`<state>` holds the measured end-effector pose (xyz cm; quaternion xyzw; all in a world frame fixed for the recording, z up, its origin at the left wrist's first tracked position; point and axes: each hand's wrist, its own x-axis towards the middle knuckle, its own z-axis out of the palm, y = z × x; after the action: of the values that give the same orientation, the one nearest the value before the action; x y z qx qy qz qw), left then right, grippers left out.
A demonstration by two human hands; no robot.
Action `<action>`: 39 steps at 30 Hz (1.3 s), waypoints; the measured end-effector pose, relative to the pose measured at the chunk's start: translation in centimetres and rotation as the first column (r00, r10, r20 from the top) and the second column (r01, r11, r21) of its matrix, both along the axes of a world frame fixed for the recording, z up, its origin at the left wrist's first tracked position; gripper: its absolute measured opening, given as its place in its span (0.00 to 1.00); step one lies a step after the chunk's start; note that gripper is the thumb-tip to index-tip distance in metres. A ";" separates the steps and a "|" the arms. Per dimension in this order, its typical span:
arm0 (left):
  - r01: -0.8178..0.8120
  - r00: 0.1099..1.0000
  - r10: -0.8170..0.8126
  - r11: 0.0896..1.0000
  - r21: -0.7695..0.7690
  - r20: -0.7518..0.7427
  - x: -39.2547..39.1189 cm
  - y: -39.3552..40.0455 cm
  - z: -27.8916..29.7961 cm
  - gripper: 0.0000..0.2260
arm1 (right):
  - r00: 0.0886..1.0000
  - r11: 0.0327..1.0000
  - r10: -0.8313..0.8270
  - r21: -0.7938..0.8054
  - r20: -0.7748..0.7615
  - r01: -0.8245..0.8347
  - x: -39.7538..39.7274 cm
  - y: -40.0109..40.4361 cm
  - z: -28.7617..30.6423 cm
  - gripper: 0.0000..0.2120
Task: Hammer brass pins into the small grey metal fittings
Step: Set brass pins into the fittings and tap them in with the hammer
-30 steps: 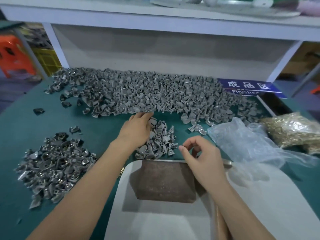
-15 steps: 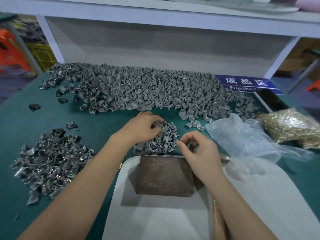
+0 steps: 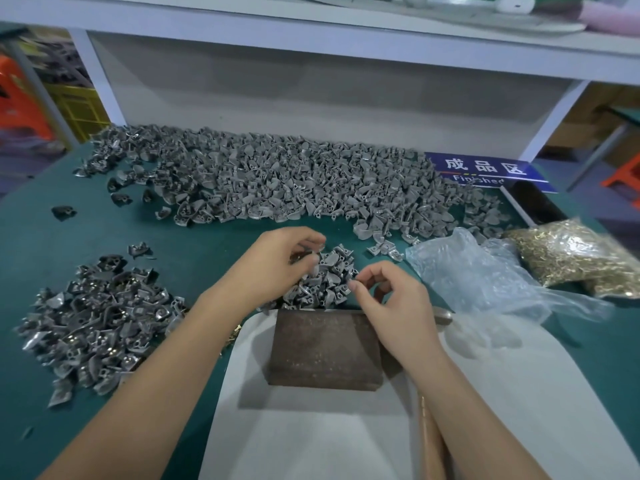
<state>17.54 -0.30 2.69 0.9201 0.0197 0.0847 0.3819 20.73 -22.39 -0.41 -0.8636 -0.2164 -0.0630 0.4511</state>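
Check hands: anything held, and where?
Left hand pinches a grey fitting between thumb and fingertips; which part is hidden. Right hand curls, apparently pinching something too small to identify.
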 end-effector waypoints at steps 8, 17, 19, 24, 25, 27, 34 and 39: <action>-0.002 0.980 0.137 0.738 -0.675 0.148 -4.6 -3.9 0.2 0.07 | 0.985 0.965 0.110 0.223 0.135 -0.139 -1.4 0.5 1.5 0.06; 0.067 0.975 0.140 0.559 -0.826 0.174 -5.9 -4.8 -0.8 0.10 | 0.989 0.941 0.085 0.318 0.119 -0.119 -3.2 0.6 1.9 0.07; 0.076 0.969 0.157 0.549 -0.832 0.192 -6.0 -5.0 -0.9 0.08 | 0.990 0.937 0.078 0.331 0.116 -0.113 -3.4 0.6 2.0 0.04; 0.093 0.954 0.166 0.626 -0.775 0.248 -6.2 -5.2 -1.3 0.07 | 0.979 0.942 0.085 0.306 0.185 -0.139 -4.0 0.7 2.1 0.03; 0.101 0.953 0.154 0.650 -0.754 0.260 -6.2 -5.2 -1.4 0.07 | 0.974 0.946 0.086 0.291 0.208 -0.146 -4.0 0.7 2.1 0.03; 0.112 0.951 0.135 0.688 -0.717 0.278 -6.2 -5.2 -1.6 0.08 | 0.962 0.951 0.080 0.270 0.262 -0.152 -3.9 0.7 1.9 0.03; 0.065 0.944 0.146 0.795 -0.603 0.295 -6.4 -5.7 -2.2 0.09 | 0.930 0.960 0.068 0.230 0.362 -0.160 -3.7 0.5 1.6 0.02; 0.081 0.936 0.130 0.823 -0.562 0.326 -6.5 -5.9 -2.3 0.10 | 0.946 0.954 0.091 0.246 0.312 -0.173 -3.7 0.8 1.6 0.04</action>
<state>11.03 -6.17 0.41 0.7344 -0.0123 0.2421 0.6339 17.03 -21.62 1.22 -0.7580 -0.3288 -0.1901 0.5302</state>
